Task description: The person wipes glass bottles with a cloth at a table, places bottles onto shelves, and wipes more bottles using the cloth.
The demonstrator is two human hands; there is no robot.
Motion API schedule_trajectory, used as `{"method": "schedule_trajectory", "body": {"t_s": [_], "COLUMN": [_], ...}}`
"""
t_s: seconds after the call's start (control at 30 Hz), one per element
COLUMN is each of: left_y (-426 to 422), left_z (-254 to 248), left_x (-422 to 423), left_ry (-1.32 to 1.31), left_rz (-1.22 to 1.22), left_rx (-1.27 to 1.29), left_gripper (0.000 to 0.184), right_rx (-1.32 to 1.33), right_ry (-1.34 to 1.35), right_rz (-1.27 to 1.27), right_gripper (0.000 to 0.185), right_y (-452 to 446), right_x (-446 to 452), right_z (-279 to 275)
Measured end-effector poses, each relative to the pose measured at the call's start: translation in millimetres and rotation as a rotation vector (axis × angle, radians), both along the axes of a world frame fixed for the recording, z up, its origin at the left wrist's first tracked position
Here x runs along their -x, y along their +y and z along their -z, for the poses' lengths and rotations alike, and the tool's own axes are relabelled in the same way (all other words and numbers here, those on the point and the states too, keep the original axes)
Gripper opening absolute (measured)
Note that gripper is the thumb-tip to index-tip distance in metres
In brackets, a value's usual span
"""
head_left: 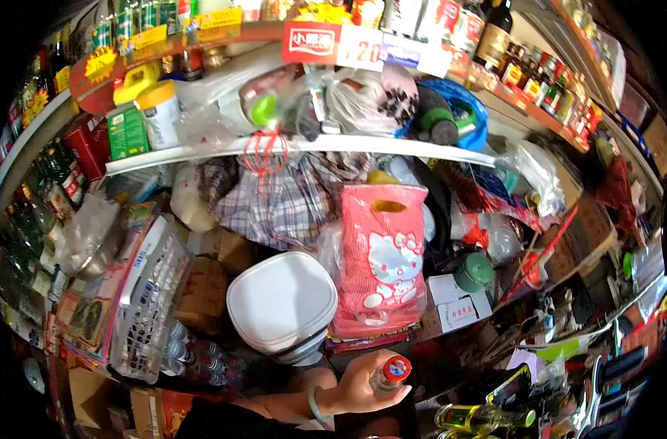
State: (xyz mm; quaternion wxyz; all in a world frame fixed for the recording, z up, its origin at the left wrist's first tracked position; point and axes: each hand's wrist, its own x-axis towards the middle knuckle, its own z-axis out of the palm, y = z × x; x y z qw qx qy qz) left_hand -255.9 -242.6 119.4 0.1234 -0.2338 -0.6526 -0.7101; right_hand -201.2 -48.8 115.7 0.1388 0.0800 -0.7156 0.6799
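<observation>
My left hand reaches in from the lower left, a pale bangle round its wrist and a black sleeve behind it. Its fingers are closed round a clear bottle with a red cap, whose top faces me. Most of the bottle's body is hidden by the hand. Just beyond stand a white lidded bin and a pink Hello Kitty bag. A patch of bare skin shows behind the wrist; I cannot tell what it belongs to. My right hand does not show.
A white shelf edge crosses above, loaded with plastic bags and tubs. Plaid cloth hangs under it. Left is a basket with magazines; right are a green-lidded jar, a white box and a lying yellow-green bottle.
</observation>
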Motion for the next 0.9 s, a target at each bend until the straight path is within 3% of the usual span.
{"method": "schedule_trajectory", "body": {"t_s": [0.23, 0.37, 0.5, 0.6, 0.73, 0.8, 0.9], "left_y": [-60.3, -139.2, -205.7, -260.3, -324.4, -338.5, -363.7], "left_z": [-123.4, -234.1, -362.0, -451.1, -516.8, -532.0, -533.0], "left_x": [35.9, 52.7, 89.5, 120.6, 172.2, 188.1, 217.8], "left_ry": [-0.092, -0.180, 0.058, 0.109, 0.193, 0.218, 0.153], "left_rz": [-0.050, -0.102, -0.489, -0.541, -0.549, -0.554, -0.622], "left_rx": [-0.104, 0.047, -0.076, 0.014, 0.129, 0.143, 0.159], "left_gripper": [0.036, 0.034, 0.029, 0.028, 0.034, 0.035, 0.035], "right_rx": [0.066, 0.098, 0.139, 0.191, 0.295, 0.354, 0.225], "right_ry": [-0.069, -0.090, -0.091, -0.081, -0.061, -0.034, -0.051], "right_rz": [0.017, 0.062, 0.117, 0.155, 0.198, 0.202, 0.257], "right_gripper": [0.016, 0.017, 0.017, 0.017, 0.017, 0.018, 0.017], "right_y": [-24.9, -39.0, -57.5, -66.2, -66.0, -68.7, -88.1], "right_x": [46.0, 50.2, 46.2, 36.4, 16.2, 10.8, 20.1], "right_z": [-85.3, -140.5, -185.5, -205.3, -207.5, -209.0, -216.2]}}
